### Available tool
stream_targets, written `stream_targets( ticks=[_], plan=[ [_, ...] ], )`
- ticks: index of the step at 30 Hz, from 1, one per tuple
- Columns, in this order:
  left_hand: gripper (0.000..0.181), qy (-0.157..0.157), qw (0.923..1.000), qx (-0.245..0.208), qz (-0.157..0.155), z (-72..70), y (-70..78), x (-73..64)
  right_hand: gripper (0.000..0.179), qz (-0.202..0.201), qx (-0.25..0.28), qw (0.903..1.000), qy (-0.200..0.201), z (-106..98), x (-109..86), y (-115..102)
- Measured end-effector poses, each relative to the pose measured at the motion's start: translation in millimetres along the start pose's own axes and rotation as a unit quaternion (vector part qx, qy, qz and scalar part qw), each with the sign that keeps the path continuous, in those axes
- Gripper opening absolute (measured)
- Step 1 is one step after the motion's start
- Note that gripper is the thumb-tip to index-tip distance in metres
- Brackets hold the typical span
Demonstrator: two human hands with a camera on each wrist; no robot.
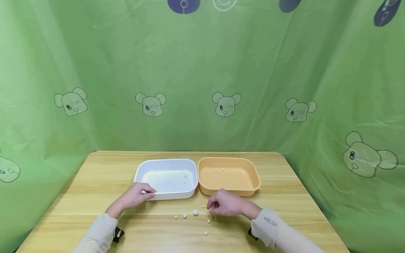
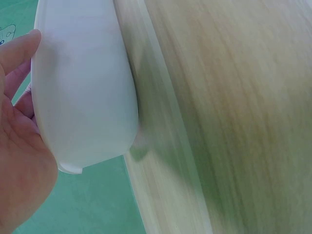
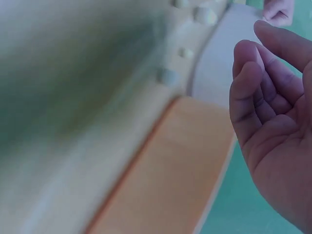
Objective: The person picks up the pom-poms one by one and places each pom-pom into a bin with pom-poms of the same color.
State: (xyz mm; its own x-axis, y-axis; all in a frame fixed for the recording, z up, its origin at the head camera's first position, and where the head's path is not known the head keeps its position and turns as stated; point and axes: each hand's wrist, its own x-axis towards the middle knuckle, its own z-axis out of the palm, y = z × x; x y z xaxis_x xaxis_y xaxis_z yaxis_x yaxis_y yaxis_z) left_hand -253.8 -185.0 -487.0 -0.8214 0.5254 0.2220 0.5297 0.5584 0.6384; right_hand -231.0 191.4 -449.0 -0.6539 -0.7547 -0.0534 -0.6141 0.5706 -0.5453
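Note:
My left hand (image 1: 135, 195) holds the near rim of a white plastic tub (image 1: 177, 196). In the left wrist view its thumb lies along the outside of the tub (image 2: 85, 92), with the fingers behind the rim. Just in front of an orange tub (image 1: 243, 193), my right hand (image 1: 225, 203) hovers low over the table. Its fingers are loosely bent, the thumb apart from them, and nothing shows between them in the right wrist view. Left of these fingers lie a yellow ball (image 1: 203, 206) and a larger white ball (image 1: 195, 212).
More small balls lie toward the front: white ones (image 1: 185, 215) (image 1: 206, 233) and yellow ones (image 1: 175, 217) (image 1: 209, 221). Inside the white tub are a few yellow balls (image 1: 185, 175); the orange tub holds small white balls (image 1: 216, 170). Both tubs stand side by side on the wooden table (image 1: 107, 168).

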Motion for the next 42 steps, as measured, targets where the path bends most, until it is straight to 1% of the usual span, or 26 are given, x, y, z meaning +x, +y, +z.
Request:
stream_targets(
  ticks=[7, 11, 16, 24, 28, 31, 36, 42],
  plan=[
    [0.012, 0.001, 1.0000, 0.001, -0.002, -1.1, -1.2, -0.4, 0.016, 0.006, 0.000, 1.0000, -0.004, 19.5, -8.5, 7.0],
    [0.012, 0.004, 1.0000, 0.006, 0.000, -1.4, -0.2, -0.6, 0.017, -0.012, -0.010, 0.9998, -0.009, 28.6, -10.1, 12.8],
    [0.012, 0.003, 1.0000, 0.009, -0.001, -1.2, 0.2, -0.7, 0.016, -0.033, -0.025, 0.9991, -0.006, 35.4, -12.0, 15.5],
    [0.012, 0.004, 1.0000, 0.008, -0.002, 0.3, -0.6, -0.5, 0.015, -0.032, -0.042, 0.9986, -0.002, 38.8, -10.0, 13.0],
    [0.012, 0.004, 0.9999, 0.009, 0.004, 0.0, 0.0, -0.4, 0.013, -0.041, -0.051, 0.9978, -0.004, 41.0, -8.2, 12.0],
    [0.012, 0.002, 1.0000, 0.004, 0.002, -0.1, 0.3, -0.1, 0.011, -0.044, -0.057, 0.9974, -0.005, 42.0, -7.0, 11.5],
    [0.012, -0.002, 1.0000, 0.000, -0.007, 0.4, -1.0, 0.2, 0.008, -0.036, -0.066, 0.9971, -0.010, 41.6, -5.4, 10.4],
    [0.012, 0.005, 1.0000, 0.005, 0.004, 1.1, -2.2, 0.5, 0.008, -0.038, -0.074, 0.9965, -0.010, 42.4, -4.3, 11.3]
  ],
)
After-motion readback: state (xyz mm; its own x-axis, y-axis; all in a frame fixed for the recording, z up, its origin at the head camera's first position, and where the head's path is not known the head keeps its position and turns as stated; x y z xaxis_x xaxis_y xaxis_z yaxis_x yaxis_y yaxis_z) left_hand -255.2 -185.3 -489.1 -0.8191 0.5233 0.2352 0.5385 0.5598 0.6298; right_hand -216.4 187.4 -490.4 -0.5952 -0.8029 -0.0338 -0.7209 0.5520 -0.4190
